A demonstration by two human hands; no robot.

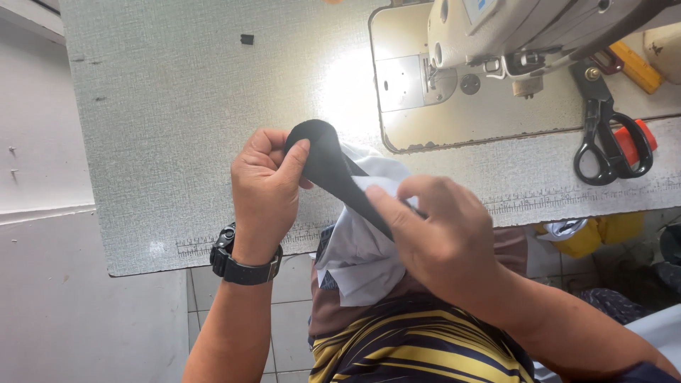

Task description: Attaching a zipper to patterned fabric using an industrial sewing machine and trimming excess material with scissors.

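Both my hands hold a fabric piece over the front edge of the grey table [177,128]. My left hand [264,190], with a black watch on the wrist, pinches the rounded end of the black fabric [323,159]. My right hand [440,237] grips the same black strip lower down, where it joins a white fabric part [358,255] that hangs toward my lap. The black strip runs slanted between the two hands.
A white sewing machine [511,28] stands at the back right on its cream bed plate [425,120]. Black-handled scissors [606,135] lie to its right beside an orange tool [642,135]. A ruler scale is printed along the table's front edge [553,198]. Tiled floor lies below.
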